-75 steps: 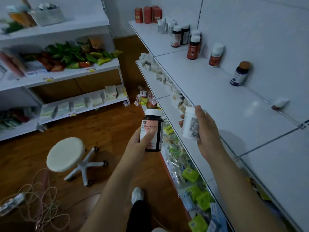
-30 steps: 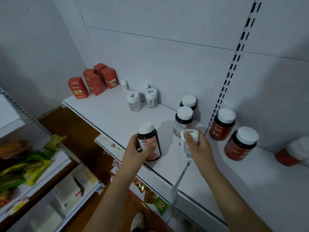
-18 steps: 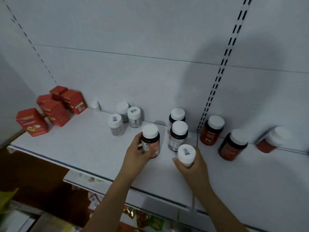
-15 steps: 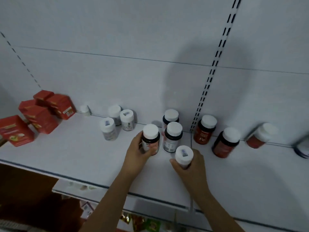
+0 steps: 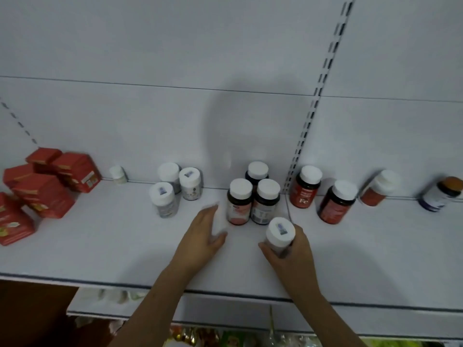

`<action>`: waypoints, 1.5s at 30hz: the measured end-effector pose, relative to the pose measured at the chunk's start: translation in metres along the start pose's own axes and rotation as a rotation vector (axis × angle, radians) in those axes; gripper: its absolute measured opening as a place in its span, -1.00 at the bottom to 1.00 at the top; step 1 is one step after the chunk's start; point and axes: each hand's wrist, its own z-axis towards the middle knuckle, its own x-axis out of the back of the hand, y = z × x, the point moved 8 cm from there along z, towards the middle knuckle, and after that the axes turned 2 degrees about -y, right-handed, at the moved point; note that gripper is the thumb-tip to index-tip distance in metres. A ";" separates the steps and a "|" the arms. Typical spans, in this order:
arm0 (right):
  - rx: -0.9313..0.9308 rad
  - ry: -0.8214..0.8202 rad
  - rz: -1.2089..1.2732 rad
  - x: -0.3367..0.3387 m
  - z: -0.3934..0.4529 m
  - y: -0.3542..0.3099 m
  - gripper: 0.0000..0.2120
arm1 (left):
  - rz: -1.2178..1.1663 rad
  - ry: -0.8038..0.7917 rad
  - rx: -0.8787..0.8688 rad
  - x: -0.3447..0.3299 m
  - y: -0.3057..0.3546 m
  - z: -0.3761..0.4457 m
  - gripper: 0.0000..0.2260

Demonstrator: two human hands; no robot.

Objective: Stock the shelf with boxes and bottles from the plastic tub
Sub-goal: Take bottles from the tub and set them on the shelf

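On the white shelf point(image 5: 105, 246), left hand point(image 5: 203, 236) lies fingers relaxed, empty, just beside the standing dark bottle point(image 5: 239, 202). Right hand point(image 5: 292, 251) grips an upright white bottle point(image 5: 279, 235) near the front.

- Dark bottle point(image 5: 239, 202) with white cap and pinkish label stands upright mid-frame on the white shelf point(image 5: 100, 241), touching its twin.
- White bottle point(image 5: 279, 236), printed cap, upright, lower center-right, gripped.
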 end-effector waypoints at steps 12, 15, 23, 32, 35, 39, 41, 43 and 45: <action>0.259 -0.241 0.106 -0.141 -0.002 -0.120 -0.41 | 0.475 0.280 0.245 0.115 -0.114 -0.090 -0.45; 0.222 -0.254 -0.002 -0.169 0.019 -0.110 -0.40 | 0.474 0.272 0.282 0.112 -0.116 -0.091 -0.46; 0.323 -0.097 -0.511 -0.182 0.018 -0.098 -0.70 | 0.475 0.278 0.293 0.112 -0.116 -0.091 -0.47; 0.136 -0.253 -0.241 -0.150 -0.009 -0.089 -0.58 | 0.307 0.247 0.323 0.100 -0.089 -0.101 -0.43; 0.094 -0.190 -0.086 -0.098 -0.017 -0.092 -0.65 | 0.094 0.179 0.220 0.066 -0.034 -0.104 -0.69; 0.144 -0.044 -0.043 -0.006 -0.008 -0.096 -0.76 | 0.034 0.091 0.013 0.010 0.054 -0.100 -0.77; 0.132 0.007 -0.052 0.047 -0.006 -0.087 -0.69 | 0.013 0.025 -0.068 -0.024 0.101 -0.094 -0.76; 0.125 0.075 -0.064 0.105 -0.012 -0.072 -0.66 | 0.011 -0.035 -0.158 -0.062 0.149 -0.092 -0.75; 0.107 0.156 -0.112 0.168 -0.028 -0.050 -0.64 | -0.003 -0.125 -0.232 -0.108 0.196 -0.098 -0.73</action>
